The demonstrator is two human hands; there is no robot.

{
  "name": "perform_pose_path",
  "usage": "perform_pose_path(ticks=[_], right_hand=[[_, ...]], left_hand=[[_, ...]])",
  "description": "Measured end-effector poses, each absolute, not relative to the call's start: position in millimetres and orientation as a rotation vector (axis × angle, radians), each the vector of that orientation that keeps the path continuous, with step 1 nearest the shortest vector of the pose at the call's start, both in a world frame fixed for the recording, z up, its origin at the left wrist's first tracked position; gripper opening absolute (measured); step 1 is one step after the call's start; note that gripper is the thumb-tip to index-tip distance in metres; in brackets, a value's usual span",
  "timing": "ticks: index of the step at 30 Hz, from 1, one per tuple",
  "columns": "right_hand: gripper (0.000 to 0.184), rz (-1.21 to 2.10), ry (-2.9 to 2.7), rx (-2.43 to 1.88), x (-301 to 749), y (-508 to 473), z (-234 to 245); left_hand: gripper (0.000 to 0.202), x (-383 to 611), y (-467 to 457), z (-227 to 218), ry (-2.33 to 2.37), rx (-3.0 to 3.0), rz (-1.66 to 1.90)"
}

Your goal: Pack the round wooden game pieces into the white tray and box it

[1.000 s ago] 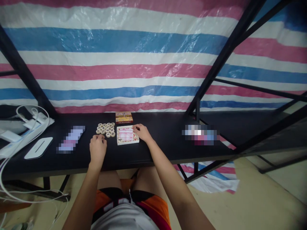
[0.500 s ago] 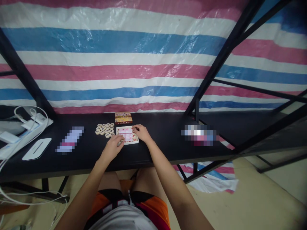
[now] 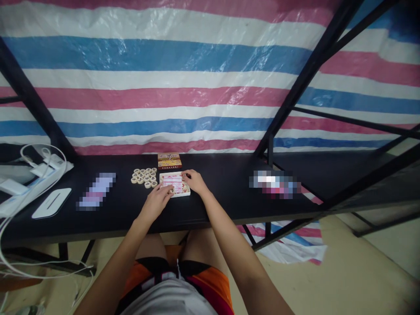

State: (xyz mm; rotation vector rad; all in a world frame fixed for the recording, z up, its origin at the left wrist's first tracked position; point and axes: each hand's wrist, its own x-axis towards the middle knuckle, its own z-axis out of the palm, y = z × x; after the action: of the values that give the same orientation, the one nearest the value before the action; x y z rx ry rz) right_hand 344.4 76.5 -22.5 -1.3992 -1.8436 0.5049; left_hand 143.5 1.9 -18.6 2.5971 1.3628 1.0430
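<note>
Seeing my left hand (image 3: 156, 200) touch the small white red-gridded board (image 3: 176, 182), I cannot tell its grip; my right hand (image 3: 196, 181) clasps the board's right edge.

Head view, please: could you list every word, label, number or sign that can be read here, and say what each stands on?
Nothing here can be read as text.
small box: printed lid, too small to read.
board under the left hand: red lines and marks, too small to read.
round pieces: dark marks, too small to read.
left patch and right patch: blurred out.
</note>
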Motion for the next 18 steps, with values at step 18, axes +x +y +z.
perform_pose_path(ticks=[18], right_hand=[[0.02, 0.501, -1.853, -1.4, 345, 78, -23]], left_hand=[[0.021, 145, -12, -10, 1.355, 2.652, 0.961]])
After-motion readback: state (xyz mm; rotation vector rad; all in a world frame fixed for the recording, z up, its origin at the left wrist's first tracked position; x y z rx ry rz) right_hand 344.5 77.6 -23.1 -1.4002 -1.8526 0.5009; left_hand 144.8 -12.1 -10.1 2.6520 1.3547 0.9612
